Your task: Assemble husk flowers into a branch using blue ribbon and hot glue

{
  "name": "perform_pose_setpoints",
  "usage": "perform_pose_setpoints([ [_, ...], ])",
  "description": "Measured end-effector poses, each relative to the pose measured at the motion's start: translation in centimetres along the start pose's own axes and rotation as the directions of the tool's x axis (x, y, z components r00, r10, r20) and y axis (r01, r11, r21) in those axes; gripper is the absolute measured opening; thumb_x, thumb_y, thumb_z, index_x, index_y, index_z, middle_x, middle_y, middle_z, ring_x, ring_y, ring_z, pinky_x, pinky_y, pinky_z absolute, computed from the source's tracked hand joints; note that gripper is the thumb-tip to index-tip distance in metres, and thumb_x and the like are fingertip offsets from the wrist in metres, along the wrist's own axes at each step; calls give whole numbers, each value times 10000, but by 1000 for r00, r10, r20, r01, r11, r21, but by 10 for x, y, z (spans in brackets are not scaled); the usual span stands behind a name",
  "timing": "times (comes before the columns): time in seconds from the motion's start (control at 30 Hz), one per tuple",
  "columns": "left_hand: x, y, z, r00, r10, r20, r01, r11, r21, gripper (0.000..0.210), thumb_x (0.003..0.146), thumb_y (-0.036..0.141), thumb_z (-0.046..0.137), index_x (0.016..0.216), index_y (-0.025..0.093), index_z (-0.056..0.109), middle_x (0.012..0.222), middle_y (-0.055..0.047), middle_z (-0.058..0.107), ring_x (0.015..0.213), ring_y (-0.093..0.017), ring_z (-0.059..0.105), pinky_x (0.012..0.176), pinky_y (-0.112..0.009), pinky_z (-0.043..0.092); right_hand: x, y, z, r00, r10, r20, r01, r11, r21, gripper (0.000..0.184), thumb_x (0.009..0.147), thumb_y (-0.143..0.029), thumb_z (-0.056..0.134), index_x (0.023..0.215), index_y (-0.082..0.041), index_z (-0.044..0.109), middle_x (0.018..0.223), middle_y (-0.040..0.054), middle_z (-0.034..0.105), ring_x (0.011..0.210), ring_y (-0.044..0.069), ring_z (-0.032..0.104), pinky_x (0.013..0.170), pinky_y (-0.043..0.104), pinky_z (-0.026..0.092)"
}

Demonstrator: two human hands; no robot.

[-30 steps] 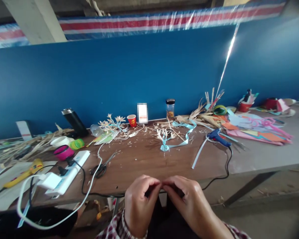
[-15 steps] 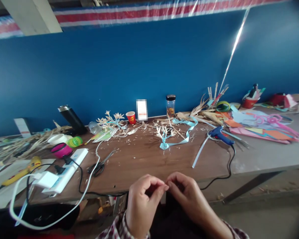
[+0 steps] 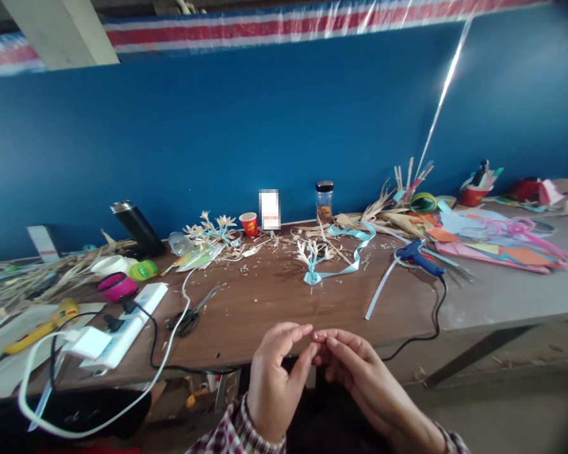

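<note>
Both hands meet fingertip to fingertip in front of the table's near edge. My left hand [image 3: 278, 378] has its index finger and thumb stretched out and parted, the thumb tip close to the right fingertips. On my right hand [image 3: 360, 375] the thumb presses against the fingers in a pinch. A tiny pale spot shows at those fingertips, too small to name. Beyond the hands, a pale husk flower [image 3: 312, 253] with light blue stems stands on the table, a light blue ribbon [image 3: 357, 255] curling from its base. A blue glue gun [image 3: 421, 257] lies to the right.
Scissors [image 3: 189, 318], a white power strip [image 3: 135, 325] and a yellow hot tool [image 3: 40, 328] lie left on the brown table [image 3: 265, 302]. Further back are a black flask [image 3: 137, 228], a red paper cup [image 3: 249, 224], a glass jar [image 3: 324, 203] and coloured paper [image 3: 502, 252] at right.
The left index finger and thumb have parted from their pinch. My right fingers have turned, exposing more of their tips. The things on the table stay put.
</note>
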State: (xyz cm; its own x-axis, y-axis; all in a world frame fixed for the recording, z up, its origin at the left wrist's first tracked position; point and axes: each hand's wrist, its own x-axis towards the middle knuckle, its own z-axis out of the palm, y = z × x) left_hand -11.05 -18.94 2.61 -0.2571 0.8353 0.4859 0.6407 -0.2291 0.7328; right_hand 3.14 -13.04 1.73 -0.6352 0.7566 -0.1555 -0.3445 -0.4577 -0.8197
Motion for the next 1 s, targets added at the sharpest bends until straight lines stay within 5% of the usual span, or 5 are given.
perform_pose_setpoints([
  [0.27,19,-8,1,979,196,59,-205,942,266,111,811,187,556,811,208,666,767,-28,651,739,-146,583,693,-263,466,14,-5,-5,999,-39,38,46,974,-221,263,822,-374,589,959,-171,686,847,70,700,761,143,625,598,208,428],
  [0.47,81,-30,-4,987,158,5,-151,936,319,184,849,243,471,764,188,625,770,-42,649,762,-156,584,732,-266,439,57,-34,-12,996,-84,28,88,876,-474,323,817,-418,549,973,-161,668,895,73,702,775,158,630,591,226,437],
  [0.67,172,-71,-31,943,-101,-317,245,856,456,237,813,357,487,812,185,650,744,-60,680,667,-180,604,588,-256,398,122,-83,-32,934,-326,149,286,428,-857,294,856,-346,437,776,-148,641,670,30,660,584,129,579,504,220,400],
  [0.77,202,-87,-42,939,-198,-282,325,782,531,314,818,397,454,753,183,674,686,-84,673,670,-220,612,570,-280,385,155,-107,-37,882,-443,162,317,301,-900,307,840,-338,476,621,-158,593,533,6,577,542,126,527,544,244,389],
  [1.0,224,-97,-33,986,20,-167,62,878,474,271,814,247,479,996,201,674,861,-63,714,823,-198,638,730,-285,454,202,-127,-33,886,-398,237,411,438,-799,239,815,-225,522,1023,-201,638,1075,65,651,1005,188,585,824,315,464],
])
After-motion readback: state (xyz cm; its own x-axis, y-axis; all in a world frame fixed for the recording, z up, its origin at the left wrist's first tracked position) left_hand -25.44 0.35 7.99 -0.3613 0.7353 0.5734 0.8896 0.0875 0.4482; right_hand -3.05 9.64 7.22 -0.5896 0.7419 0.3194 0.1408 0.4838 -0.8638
